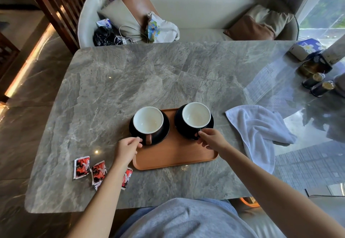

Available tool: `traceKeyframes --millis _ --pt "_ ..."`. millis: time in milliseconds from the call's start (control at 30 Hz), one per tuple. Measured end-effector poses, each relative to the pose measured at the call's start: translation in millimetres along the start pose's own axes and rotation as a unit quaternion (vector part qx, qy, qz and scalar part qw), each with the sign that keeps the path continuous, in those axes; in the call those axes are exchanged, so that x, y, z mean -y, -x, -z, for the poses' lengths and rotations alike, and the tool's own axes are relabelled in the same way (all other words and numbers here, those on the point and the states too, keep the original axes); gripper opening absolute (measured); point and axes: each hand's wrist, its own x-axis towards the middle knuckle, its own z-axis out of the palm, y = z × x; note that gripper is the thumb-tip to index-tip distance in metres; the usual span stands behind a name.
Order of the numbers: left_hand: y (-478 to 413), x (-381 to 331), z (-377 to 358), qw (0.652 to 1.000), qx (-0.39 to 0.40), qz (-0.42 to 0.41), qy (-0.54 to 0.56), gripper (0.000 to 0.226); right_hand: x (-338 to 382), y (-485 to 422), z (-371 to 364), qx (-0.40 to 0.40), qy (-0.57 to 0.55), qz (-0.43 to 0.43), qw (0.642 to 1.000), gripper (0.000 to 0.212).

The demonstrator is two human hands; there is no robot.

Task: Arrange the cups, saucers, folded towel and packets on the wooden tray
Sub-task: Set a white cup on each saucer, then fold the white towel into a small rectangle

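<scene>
A wooden tray (175, 155) lies on the marble table near me. Two black saucers rest on its far part, each bearing a cup that is white inside. My left hand (127, 149) pinches the near rim of the left saucer (162, 135), beside the left cup's (148, 120) brown handle. My right hand (211, 138) grips the near edge of the right saucer (180, 125), at the handle of the right cup (196, 115). An unfolded white towel (255, 131) lies right of the tray. Three red packets (99, 170) lie left of it, one partly hidden by my forearm.
At the table's far right stand dark jars (317, 84), a black holder (315, 66) and a tissue box (306, 49). Beyond the table is a sofa with cushions, bags and cables (128, 26). The table's near edge (130, 208) is by my lap.
</scene>
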Motion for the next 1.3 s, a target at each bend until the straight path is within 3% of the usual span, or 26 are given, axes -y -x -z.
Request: traceKeyframes --millis 233,300,400,500,600,800,1300 --pt "-5 -6 2 0.996 -0.073 -0.041 -0.015 0.017 -4 -3 2 -0.019 0.013 0.014 1.0 0.019" --pt "-2 -11 -1 0.99 -0.117 -0.075 -0.03 0.021 -6 -4 1 -0.062 0.029 0.028 0.997 0.011" --pt "4 -16 -5 0.985 -0.128 -0.1 -0.05 0.039 -10 0 -1 -0.17 0.09 0.075 0.978 0.023" --pt "8 -21 -7 0.969 -0.13 -0.158 -0.14 0.058 -12 6 -5 -0.217 0.167 0.149 0.95 0.035" --pt "15 -30 -16 0.931 -0.104 -0.226 -0.267 0.07 -11 12 -6 -0.236 0.277 0.184 0.913 0.056" --pt "27 -53 -53 0.861 -0.008 -0.319 -0.396 0.077 -10 27 -3 -0.178 0.419 0.234 0.859 0.064" --pt "66 -98 -187 0.796 0.116 -0.391 -0.446 0.082 -74 46 92 -0.162 0.421 0.172 0.876 0.068"
